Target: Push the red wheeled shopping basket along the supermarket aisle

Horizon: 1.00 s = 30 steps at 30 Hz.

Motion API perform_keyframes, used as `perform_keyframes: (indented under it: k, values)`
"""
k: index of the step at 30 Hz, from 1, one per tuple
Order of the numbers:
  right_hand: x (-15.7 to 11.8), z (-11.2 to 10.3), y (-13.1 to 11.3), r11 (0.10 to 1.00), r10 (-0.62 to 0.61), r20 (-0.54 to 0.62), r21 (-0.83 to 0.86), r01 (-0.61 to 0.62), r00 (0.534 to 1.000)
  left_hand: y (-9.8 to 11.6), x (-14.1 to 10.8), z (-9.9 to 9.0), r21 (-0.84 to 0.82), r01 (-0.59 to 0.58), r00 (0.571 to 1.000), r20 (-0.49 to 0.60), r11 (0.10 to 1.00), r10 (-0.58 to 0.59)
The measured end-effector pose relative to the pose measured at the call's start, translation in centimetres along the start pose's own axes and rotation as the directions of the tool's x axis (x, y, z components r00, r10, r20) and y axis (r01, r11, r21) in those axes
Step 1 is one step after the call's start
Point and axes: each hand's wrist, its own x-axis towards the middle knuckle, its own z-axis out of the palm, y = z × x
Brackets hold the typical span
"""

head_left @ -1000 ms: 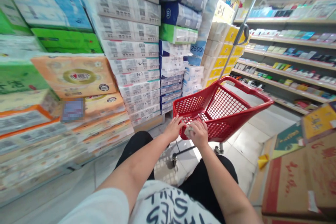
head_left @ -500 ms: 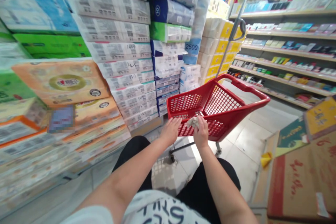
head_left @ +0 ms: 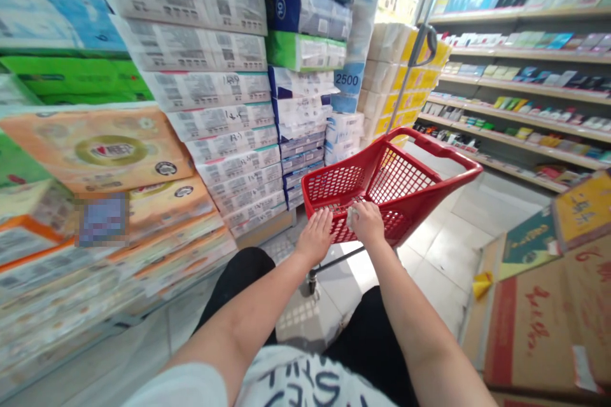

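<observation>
We are resting our left hand [head_left: 316,238], fingers outstretched, on the near end of the red shopping cart [head_left: 415,203] | we are pinching a crumpled pale cloth [head_left: 350,219] there with our right hand [head_left: 370,222], fingers curled | the cart is standing beside stacked tissue packs [head_left: 210,86]

Above the red cart [head_left: 424,200] lies open room; stacked packs [head_left: 210,84] block the left, cartons [head_left: 534,324] the right.

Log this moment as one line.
left hand: open, at red cart rim | right hand: gripping pale wad, same rim | beside: stacked packs left, cardboard boxes right
</observation>
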Motion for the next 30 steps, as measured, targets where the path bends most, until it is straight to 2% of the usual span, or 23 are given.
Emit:
perform_keyframes:
  k: [8, 15, 19, 22, 24, 27, 30]
  values:
    - [-1.6, -1.2, -3.7, 0.994, 0.029, 0.016, -0.106, -0.027, 0.999, -0.2, -2.1, -0.7, 0.067, -0.010, 0.999, 0.040, 0.998, 0.007]
    - [-2.8, -2.1, -8.0, 0.991, 0.089, 0.039, -0.099, -0.085, 0.995, -2.4, -5.0, -2.9, 0.038, -0.024, 1.000, 0.001, 0.999, 0.024]
    - [-3.7, -2.0, -9.5, 0.998, 0.038, 0.036, -0.045, -0.037, 0.999, -3.9, -5.9, -4.4, 0.008, -0.002, 1.000, -0.012, 1.000, 0.002]
    - [-4.1, -2.0, -9.9, 0.997, -0.025, 0.002, 0.070, 0.024, 1.000, -4.1, -5.8, -5.2, -0.015, 0.024, 0.999, -0.032, 1.000, -0.024]
    - [-4.2, -2.2, -10.0, 0.989, -0.039, -0.046, 0.141, 0.045, 0.998, -3.6, -5.7, -5.2, -0.028, 0.015, 0.998, -0.061, 1.000, -0.016]
    - [-4.4, -2.5, -10.2, 0.987, -0.043, -0.102, 0.149, 0.057, 0.994, -2.7, -6.0, -4.7, -0.028, 0.024, 0.988, -0.149, 0.999, -0.028]
    - [-4.6, -2.7, -10.6, 0.982, -0.120, -0.073, 0.137, 0.130, 0.990, -2.5, -6.5, -4.2, -0.011, 0.061, 0.976, -0.210, 0.998, -0.062]
